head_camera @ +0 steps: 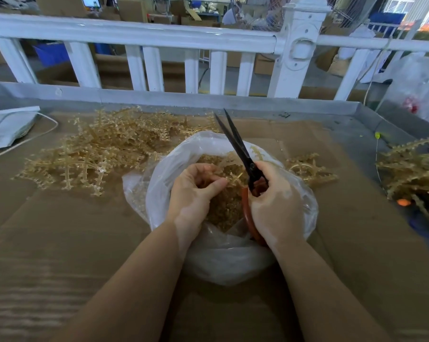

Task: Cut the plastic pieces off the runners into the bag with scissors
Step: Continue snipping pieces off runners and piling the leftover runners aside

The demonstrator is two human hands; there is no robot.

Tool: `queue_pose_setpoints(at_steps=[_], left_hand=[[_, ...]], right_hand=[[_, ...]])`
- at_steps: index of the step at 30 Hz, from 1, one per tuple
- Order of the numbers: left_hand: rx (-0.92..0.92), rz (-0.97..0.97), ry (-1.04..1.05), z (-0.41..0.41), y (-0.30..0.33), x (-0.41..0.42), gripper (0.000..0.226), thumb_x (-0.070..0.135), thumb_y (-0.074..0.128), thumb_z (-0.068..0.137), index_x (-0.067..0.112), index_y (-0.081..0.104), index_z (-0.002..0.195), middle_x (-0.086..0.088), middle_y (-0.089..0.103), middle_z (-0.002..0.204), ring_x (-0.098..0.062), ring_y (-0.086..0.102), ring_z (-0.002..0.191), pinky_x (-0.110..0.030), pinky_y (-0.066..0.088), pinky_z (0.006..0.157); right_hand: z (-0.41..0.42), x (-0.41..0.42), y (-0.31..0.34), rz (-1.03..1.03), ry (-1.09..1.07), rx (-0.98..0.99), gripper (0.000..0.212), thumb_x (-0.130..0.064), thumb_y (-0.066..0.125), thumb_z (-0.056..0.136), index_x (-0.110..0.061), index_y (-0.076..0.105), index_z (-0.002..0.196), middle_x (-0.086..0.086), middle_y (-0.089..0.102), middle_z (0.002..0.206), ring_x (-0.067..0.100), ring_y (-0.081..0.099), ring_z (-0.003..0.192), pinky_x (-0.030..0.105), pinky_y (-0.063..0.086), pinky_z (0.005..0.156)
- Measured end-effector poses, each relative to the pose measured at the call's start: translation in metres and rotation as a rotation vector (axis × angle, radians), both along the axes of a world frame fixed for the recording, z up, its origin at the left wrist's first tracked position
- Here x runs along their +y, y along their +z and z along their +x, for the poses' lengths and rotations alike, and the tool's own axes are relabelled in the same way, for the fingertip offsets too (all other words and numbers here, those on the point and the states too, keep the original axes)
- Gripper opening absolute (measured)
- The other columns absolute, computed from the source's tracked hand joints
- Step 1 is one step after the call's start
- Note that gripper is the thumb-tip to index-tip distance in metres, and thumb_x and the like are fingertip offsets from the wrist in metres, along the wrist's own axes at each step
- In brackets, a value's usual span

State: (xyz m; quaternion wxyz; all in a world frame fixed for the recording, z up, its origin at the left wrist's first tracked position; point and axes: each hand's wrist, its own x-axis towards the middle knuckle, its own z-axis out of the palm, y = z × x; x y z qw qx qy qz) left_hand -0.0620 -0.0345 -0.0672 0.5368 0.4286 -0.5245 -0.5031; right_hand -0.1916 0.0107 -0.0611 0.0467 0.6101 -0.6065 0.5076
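Head view, scissors [243,154] gripped by right hand [275,203] over the bag [233,262], blades slightly parted, long axis pointing up-left, runner [233,180] pinched in curled left hand [196,193], loose runners [97,154] piled left.

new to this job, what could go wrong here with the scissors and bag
The scissors are open with bare blades pointing away, close to the left hand pinching a runner; a snip might nick a fingertip. The bag rim is floppy, so cut pieces could spill onto the cardboard.
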Motion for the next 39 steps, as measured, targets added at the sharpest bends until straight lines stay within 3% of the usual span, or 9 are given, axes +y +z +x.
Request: queue_pose_setpoints(at_steps=[4, 10, 14, 18, 23, 28, 32, 36, 39], left_hand=[[0.106, 0.046, -0.007, -0.001, 0.0, -0.001, 0.025, 0.003, 0.072, 0.078, 0.017, 0.062, 0.096, 0.006, 0.064, 0.073, -0.002, 0.062, 0.071, -0.015, 0.05, 0.071], [0.08, 0.045, -0.149, 0.003, 0.002, 0.003, 0.036, 0.001, 0.065, 0.084, 0.031, 0.062, 0.103, 0.004, 0.063, 0.076, -0.011, 0.061, 0.08, -0.03, 0.053, 0.081], [0.008, 0.018, -0.184, 0.003, 0.005, 0.005, 0.045, -0.006, 0.055, 0.088, 0.037, 0.067, 0.097, 0.01, 0.062, 0.077, -0.008, 0.058, 0.08, -0.022, 0.051, 0.079], [0.056, 0.0, -0.184, 0.002, 0.008, 0.005, 0.04, -0.011, 0.046, 0.09, 0.024, 0.064, 0.093, 0.004, 0.069, 0.085, -0.007, 0.061, 0.083, -0.02, 0.049, 0.081], [0.098, -0.044, -0.215, 0.002, 0.007, 0.004, 0.036, -0.014, 0.041, 0.091, 0.018, 0.058, 0.093, 0.004, 0.073, 0.087, -0.007, 0.062, 0.087, -0.02, 0.05, 0.081], [-0.015, -0.18, -0.248, -0.001, 0.013, 0.011, 0.036, -0.014, 0.044, 0.09, 0.015, 0.064, 0.087, -0.004, 0.07, 0.095, -0.012, 0.065, 0.096, -0.02, 0.049, 0.083], [-0.055, -0.14, -0.268, 0.001, 0.017, 0.015, 0.041, -0.013, 0.051, 0.085, 0.022, 0.072, 0.082, 0.008, 0.072, 0.087, -0.005, 0.066, 0.089, -0.014, 0.049, 0.077], [0.073, 0.037, -0.225, 0.001, 0.022, 0.014, 0.037, 0.0, 0.06, 0.067, 0.029, 0.075, 0.085, 0.001, 0.073, 0.094, -0.02, 0.067, 0.096, -0.032, 0.055, 0.082], [0.136, 0.089, -0.058, -0.001, 0.028, 0.011, 0.017, 0.011, 0.067, 0.076, 0.027, 0.073, 0.079, -0.002, 0.072, 0.09, -0.025, 0.066, 0.091, -0.042, 0.053, 0.086]], right_hand=[[-0.001, 0.001, 0.0, -0.037, 0.034, -0.087, 0.032, -0.005, 0.069, 0.08, -0.012, 0.064, 0.111, -0.013, 0.058, 0.087, 0.012, 0.063, 0.082, 0.031, 0.055, 0.073], [-0.002, 0.003, 0.001, -0.043, 0.073, -0.128, 0.028, -0.007, 0.071, 0.083, -0.014, 0.064, 0.109, -0.017, 0.056, 0.083, 0.01, 0.061, 0.08, 0.029, 0.055, 0.072], [-0.002, 0.004, 0.002, -0.077, 0.042, -0.073, 0.027, -0.003, 0.073, 0.079, -0.01, 0.067, 0.105, -0.014, 0.056, 0.082, 0.002, 0.057, 0.076, 0.013, 0.049, 0.071], [-0.002, 0.007, 0.005, -0.044, 0.028, -0.088, 0.031, 0.0, 0.07, 0.08, -0.008, 0.066, 0.109, -0.011, 0.058, 0.086, 0.002, 0.057, 0.079, 0.007, 0.047, 0.073], [-0.007, 0.005, 0.017, 0.108, 0.05, -0.251, 0.019, -0.021, 0.067, 0.087, -0.018, 0.063, 0.106, -0.012, 0.063, 0.084, -0.019, 0.054, 0.077, -0.001, 0.037, 0.065], [-0.015, -0.008, 0.034, 0.285, 0.21, -0.474, 0.015, -0.018, 0.072, 0.083, -0.016, 0.064, 0.096, 0.0, 0.069, 0.084, 0.011, 0.066, 0.077, 0.017, 0.052, 0.064], [-0.018, -0.012, 0.039, 0.367, 0.261, -0.508, 0.032, 0.006, 0.072, 0.075, -0.014, 0.065, 0.099, -0.002, 0.067, 0.078, 0.009, 0.066, 0.071, 0.019, 0.054, 0.062], [-0.019, -0.008, 0.042, 0.328, 0.277, -0.536, 0.036, 0.011, 0.067, 0.077, -0.023, 0.061, 0.088, -0.002, 0.065, 0.07, 0.001, 0.06, 0.053, 0.02, 0.051, 0.052], [-0.018, -0.005, 0.045, 0.275, 0.278, -0.516, 0.036, 0.008, 0.067, 0.079, -0.026, 0.06, 0.088, 0.002, 0.065, 0.071, 0.004, 0.06, 0.058, 0.026, 0.054, 0.058]])
